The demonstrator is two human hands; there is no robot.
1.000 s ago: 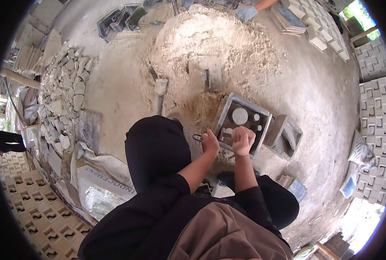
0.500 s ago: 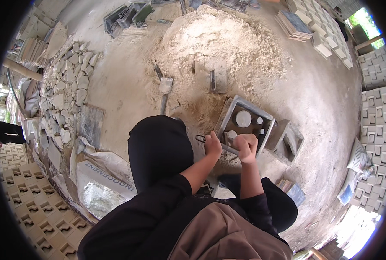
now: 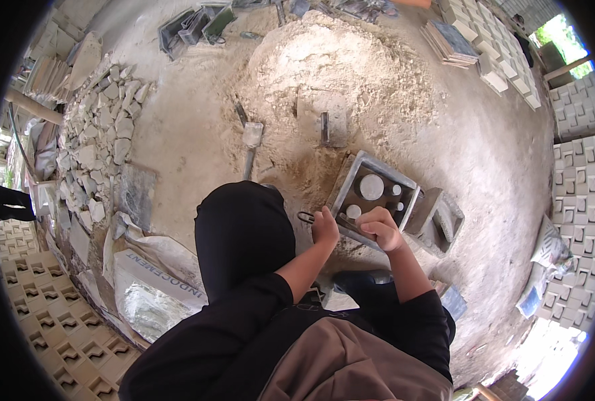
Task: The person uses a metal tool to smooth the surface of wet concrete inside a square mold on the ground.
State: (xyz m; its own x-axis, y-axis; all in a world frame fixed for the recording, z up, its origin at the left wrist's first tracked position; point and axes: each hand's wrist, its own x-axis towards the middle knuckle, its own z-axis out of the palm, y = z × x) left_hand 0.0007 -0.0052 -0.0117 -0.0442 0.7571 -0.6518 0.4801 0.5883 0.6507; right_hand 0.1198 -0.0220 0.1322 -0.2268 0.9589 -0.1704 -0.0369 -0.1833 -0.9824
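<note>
A grey rectangular metal mould [image 3: 382, 162] sits on the ground in front of me. Inside it stand one large pale round disc [image 3: 371, 187] and several smaller round pegs. My left hand [image 3: 325, 226] is closed at the mould's near left corner, and a dark metal loop [image 3: 305, 217] sticks out from its left side. My right hand [image 3: 381, 228] makes a fist over the mould's near wall, beside the nearest peg [image 3: 353, 212]. Whatever that fist holds, if anything, is hidden by its fingers.
A second, angled grey mould [image 3: 437, 220] lies right of the first. Beyond rises a pale powder heap [image 3: 331, 53], with a flat tool with an upright handle [image 3: 334, 127] and a hammer [image 3: 252, 137] nearby. Broken stone pieces [image 3: 100, 134] lie left; patterned blocks [image 3: 581, 220] are stacked right.
My right fist has turned and dropped slightly, its forearm swinging out to the right, uncovering more of the near peg. The left hand stays at the corner. The view has shifted a little.
</note>
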